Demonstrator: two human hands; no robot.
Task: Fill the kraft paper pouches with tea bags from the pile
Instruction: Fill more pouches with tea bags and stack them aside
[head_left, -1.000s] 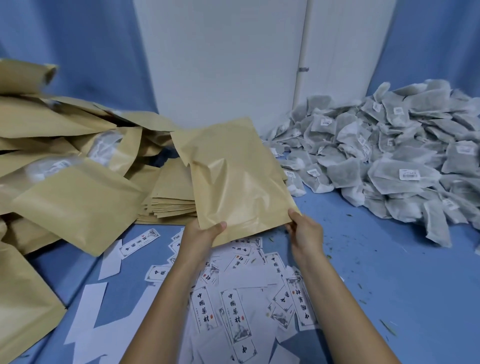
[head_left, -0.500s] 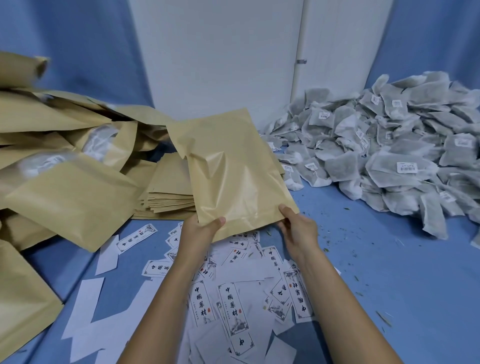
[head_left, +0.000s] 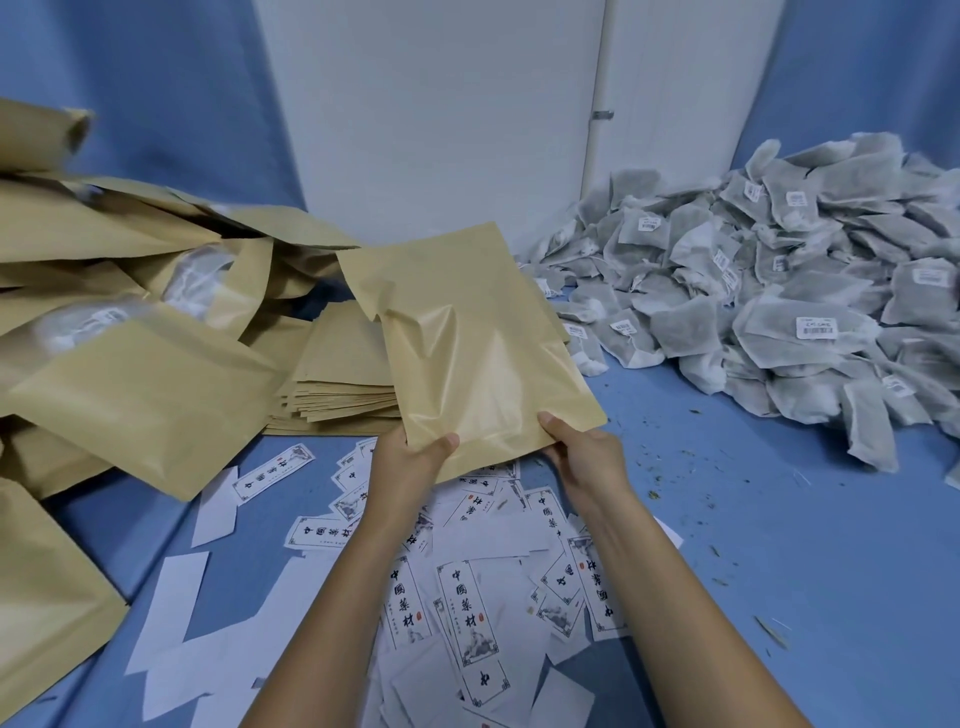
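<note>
Since a second ago my right hand (head_left: 592, 457) has crept leftward along the near edge of the kraft paper pouch (head_left: 478, 353), closer to my left hand (head_left: 410, 462). Both sets of fingers (head_left: 550, 422) are pinching that edge: each thumb lies on the glossy top face, and the other fingers are tucked underneath, where I cannot see them. The pouch looks flat and tilts up away from me above the counter (head_left: 779, 545), with its far end crumpled at the left corner. Just behind it, to the left, sits a neat stack of flat pouches (head_left: 343, 374), and further left a loose heap of bulging pouches (head_left: 140, 395) sprawls toward the counter's edge. Under my wrists, printed paper labels (head_left: 467, 608) are scattered over the blue surface. Off to the right, well apart from my hands, the pile of tea bags (head_left: 753, 312) is banked against the wall, with dry crumbs (head_left: 691, 457) strewn in front of it.
</note>
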